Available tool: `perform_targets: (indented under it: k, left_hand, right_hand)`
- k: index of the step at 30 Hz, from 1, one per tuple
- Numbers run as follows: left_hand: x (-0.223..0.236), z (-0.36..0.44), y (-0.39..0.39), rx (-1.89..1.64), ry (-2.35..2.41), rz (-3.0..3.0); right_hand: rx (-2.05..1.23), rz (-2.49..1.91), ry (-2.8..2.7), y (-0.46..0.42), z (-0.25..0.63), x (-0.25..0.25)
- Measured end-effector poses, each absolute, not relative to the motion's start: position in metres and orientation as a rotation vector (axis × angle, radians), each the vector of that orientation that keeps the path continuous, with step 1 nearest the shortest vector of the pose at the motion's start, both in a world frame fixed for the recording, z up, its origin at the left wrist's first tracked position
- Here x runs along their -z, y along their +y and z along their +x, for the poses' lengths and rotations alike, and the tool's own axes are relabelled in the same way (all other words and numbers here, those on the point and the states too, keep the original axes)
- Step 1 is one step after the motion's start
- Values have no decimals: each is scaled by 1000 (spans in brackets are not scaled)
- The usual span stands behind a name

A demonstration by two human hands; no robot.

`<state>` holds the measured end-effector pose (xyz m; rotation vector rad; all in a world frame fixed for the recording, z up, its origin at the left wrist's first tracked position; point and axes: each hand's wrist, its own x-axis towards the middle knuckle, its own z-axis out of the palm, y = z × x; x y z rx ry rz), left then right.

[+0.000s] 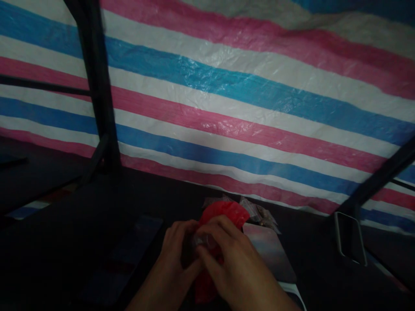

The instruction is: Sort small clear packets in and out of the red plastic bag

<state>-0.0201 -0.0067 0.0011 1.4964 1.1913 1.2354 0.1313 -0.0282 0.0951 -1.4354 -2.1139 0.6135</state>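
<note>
My left hand [180,246] and my right hand [223,250] come together at the bottom middle of the head view. Their fingers curl around a small clear plastic piece [203,240], partly hidden by the fingers and too dim to name more closely. Behind and beneath the hands lies a red plastic bag [223,211], its upper part showing beyond my fingertips and a lower part between my wrists. Both hands are closed, with thumbs and fingers almost meeting at the clear piece.
Clear plastic bags [261,215] lie just beyond the red bag. A flat greyish-pink pad [269,248] is beside my right hand. Farther right, a phone [350,239] rests on the dark table [142,185]. Black posts [97,86] stand before a striped plastic sheet [227,116].
</note>
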Motion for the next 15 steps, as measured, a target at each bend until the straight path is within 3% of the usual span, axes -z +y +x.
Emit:
perform_targets:
  k: [10, 15]
  left_hand:
    - [-25, -34, -12, -1069, 1014, 1389]
    - [-28, -45, -14, -1283, 1253, 1334]
  right_hand:
    - [-869, -1177, -1576, -22, 139, -94]
    - [-753, -1176, -1305, -40, 174, -100]
